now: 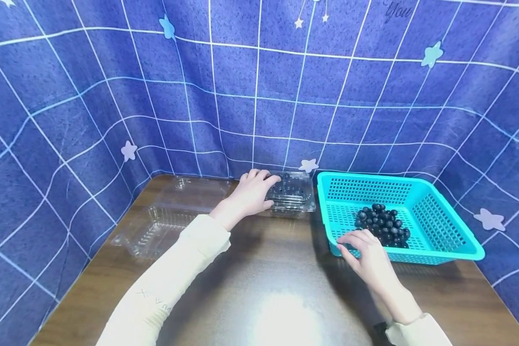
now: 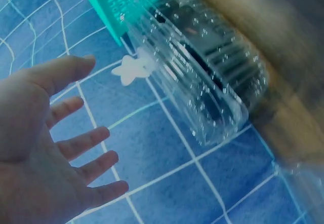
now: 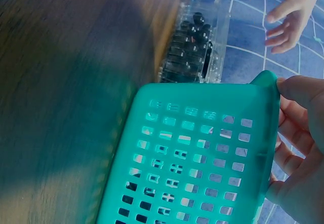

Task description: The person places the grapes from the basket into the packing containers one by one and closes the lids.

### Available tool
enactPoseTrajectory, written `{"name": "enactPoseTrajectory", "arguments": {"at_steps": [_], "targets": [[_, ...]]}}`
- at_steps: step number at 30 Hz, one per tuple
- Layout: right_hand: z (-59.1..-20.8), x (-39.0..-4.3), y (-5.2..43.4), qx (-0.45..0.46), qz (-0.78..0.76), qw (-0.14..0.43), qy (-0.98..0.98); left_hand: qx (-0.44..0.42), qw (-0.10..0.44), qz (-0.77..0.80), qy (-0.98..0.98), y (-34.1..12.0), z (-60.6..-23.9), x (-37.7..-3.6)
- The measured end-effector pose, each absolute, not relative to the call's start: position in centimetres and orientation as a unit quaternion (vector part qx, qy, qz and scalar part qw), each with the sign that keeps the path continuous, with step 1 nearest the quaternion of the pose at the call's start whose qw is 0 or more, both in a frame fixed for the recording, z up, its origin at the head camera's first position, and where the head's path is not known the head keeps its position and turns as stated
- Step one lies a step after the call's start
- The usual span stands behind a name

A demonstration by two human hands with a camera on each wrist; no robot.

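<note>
In the head view my left hand (image 1: 256,191) is beside a clear plastic clamshell box (image 1: 296,202) at the back of the table. Its fingers are spread and its palm holds nothing in the left wrist view, apart from the box. Dark round berries (image 3: 191,44) show through the box's clear wall. My right hand (image 1: 369,254) is at the near left corner of a turquoise perforated basket (image 1: 441,252). Its thumb and curled fingers pinch the rim there in the right wrist view. A heap of dark berries (image 1: 382,225) lies on the basket floor.
Left of the boxed berries lies another clear clamshell (image 1: 155,235), its lid folded back toward the curtain. A blue gridded curtain (image 1: 285,120) with stars hangs behind and around the wooden table (image 1: 242,288). Bright glare lies on the table's near middle.
</note>
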State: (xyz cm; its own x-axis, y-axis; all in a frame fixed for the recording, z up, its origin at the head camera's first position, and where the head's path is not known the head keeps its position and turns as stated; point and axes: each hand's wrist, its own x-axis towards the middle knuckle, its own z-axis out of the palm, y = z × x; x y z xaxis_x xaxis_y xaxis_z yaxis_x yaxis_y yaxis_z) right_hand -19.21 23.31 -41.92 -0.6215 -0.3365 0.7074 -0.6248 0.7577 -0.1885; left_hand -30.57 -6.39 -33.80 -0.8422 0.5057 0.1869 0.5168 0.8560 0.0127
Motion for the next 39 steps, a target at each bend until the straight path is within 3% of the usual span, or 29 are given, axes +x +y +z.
{"name": "enactPoseTrajectory", "arguments": {"at_steps": [17, 28, 39], "targets": [[-42.0, -19.4, 23.4, 0.280, 0.211, 0.350, -0.869, -0.267, 0.163, -0.045, -0.949, -13.5, -31.7, -28.0], [-42.2, -19.3, 23.3, 0.277, 0.215, 0.351, -0.868, -0.240, 0.209, -0.051, -0.946, -17.7, -32.9, -26.2], [-42.2, -19.4, 23.4, 0.281, 0.218, 0.357, -0.864, -0.193, 0.222, -0.075, -0.953, -22.3, -35.0, -25.2]]}}
